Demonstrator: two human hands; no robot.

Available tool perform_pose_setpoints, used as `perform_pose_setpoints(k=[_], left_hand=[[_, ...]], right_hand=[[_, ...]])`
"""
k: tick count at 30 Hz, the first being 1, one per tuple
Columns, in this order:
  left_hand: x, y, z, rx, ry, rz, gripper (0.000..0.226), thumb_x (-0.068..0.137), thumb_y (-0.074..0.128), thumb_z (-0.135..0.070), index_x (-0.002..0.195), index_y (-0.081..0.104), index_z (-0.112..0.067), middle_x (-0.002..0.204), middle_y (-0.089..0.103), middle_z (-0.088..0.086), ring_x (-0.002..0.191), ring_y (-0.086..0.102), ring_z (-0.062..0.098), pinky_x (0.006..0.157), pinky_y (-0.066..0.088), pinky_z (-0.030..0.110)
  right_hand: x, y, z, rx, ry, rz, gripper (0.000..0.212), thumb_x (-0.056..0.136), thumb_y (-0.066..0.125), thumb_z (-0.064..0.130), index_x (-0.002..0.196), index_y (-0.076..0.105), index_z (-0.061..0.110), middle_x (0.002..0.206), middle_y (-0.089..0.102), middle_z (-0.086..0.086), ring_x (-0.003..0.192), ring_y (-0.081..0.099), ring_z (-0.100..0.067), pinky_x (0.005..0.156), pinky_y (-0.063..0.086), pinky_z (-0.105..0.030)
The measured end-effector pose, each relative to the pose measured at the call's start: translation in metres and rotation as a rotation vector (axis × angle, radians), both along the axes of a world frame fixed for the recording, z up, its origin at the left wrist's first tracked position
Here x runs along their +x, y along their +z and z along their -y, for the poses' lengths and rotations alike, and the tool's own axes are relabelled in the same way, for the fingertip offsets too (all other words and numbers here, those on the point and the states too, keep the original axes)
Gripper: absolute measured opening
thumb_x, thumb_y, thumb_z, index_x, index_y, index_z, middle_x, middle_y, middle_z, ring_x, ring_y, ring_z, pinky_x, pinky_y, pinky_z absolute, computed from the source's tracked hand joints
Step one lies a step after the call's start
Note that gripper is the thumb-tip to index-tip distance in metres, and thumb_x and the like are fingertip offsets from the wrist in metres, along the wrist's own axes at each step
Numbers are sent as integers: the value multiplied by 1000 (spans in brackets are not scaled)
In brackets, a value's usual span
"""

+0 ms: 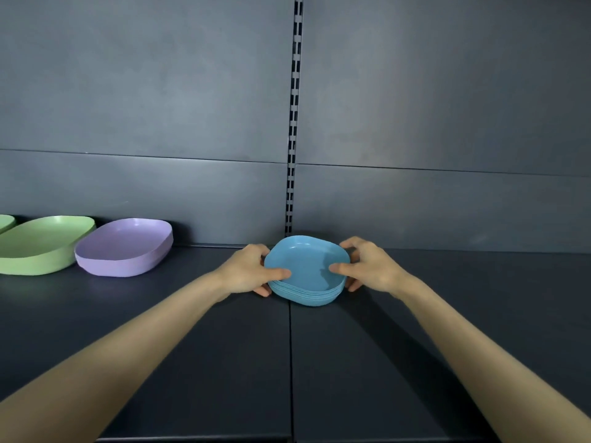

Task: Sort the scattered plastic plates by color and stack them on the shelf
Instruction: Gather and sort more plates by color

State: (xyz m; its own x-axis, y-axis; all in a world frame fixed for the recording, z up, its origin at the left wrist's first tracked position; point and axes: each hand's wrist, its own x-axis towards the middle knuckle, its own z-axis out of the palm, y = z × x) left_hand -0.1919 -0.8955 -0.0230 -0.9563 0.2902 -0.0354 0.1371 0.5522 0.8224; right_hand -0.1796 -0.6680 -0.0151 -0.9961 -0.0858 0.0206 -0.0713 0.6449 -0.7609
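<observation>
A stack of several blue plates (pixel 308 266) stands on the dark shelf (pixel 224 346) near the back wall, at the middle. My left hand (pixel 248 271) grips its left side, thumb over the rim and fingers under the edge. My right hand (pixel 367 266) grips its right side the same way. To the left sit a purple stack (pixel 124 247) and, further left, a green stack (pixel 41 244). The edge of another green plate (pixel 4 222) shows at the far left.
A grey back panel rises behind the shelf, with a slotted upright (pixel 292 123) running down to just behind the blue stack. A seam splits the shelf surface under the blue plates. Bare shelf lies to the right and in front.
</observation>
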Motion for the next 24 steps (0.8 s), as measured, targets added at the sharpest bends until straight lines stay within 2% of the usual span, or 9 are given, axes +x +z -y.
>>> perform_pose_setpoints(k=[3, 5, 8, 12, 16, 20, 24], left_hand=[[5, -4, 4, 71, 49, -9, 23, 79, 73, -21, 99, 63, -14, 92, 68, 3, 70, 67, 14, 66, 58, 26], [10, -6, 9, 129, 106, -32, 27, 78, 73, -18, 104, 65, -14, 93, 70, 3, 72, 68, 15, 66, 58, 26], [21, -6, 21, 229, 221, -94, 27, 79, 70, -13, 106, 65, -11, 94, 70, 5, 67, 66, 17, 66, 58, 28], [32, -3, 44, 288, 313, -173, 22, 80, 69, -9, 100, 61, -11, 92, 68, 2, 62, 65, 21, 63, 59, 30], [34, -1, 73, 308, 339, -219, 21, 80, 70, -8, 97, 57, -11, 91, 65, -5, 71, 69, 19, 60, 59, 30], [26, -1, 105, 327, 331, -201, 24, 80, 70, -7, 100, 57, -8, 88, 66, 0, 75, 68, 15, 59, 59, 29], [14, 0, 139, 320, 300, -172, 24, 81, 71, -11, 101, 58, -9, 90, 66, 4, 79, 69, 18, 62, 60, 31]], right_hand=[[2, -1, 5, -87, -29, -26, 43, 82, 71, 17, 118, 47, 14, 101, 63, -7, 85, 67, -22, 56, 56, -25], [2, -1, 12, -139, -35, -69, 38, 81, 71, 13, 114, 52, 11, 101, 64, -7, 85, 66, -18, 55, 57, -25], [2, 1, 28, -210, -47, -142, 29, 81, 70, 8, 106, 58, 9, 101, 66, -10, 84, 67, -20, 57, 58, -28], [3, 4, 54, -282, -21, -187, 27, 81, 69, 6, 106, 59, 10, 101, 66, -7, 85, 68, -21, 59, 58, -31], [0, 10, 83, -312, 28, -209, 32, 81, 68, 5, 110, 57, 14, 102, 67, -5, 89, 67, -21, 63, 59, -33], [-10, 10, 116, -312, 37, -211, 32, 80, 68, 6, 108, 56, 17, 101, 67, -6, 91, 67, -22, 67, 60, -40], [-23, 7, 150, -323, 11, -183, 33, 80, 69, 5, 107, 56, 16, 103, 67, -6, 91, 68, -22, 65, 60, -39]])
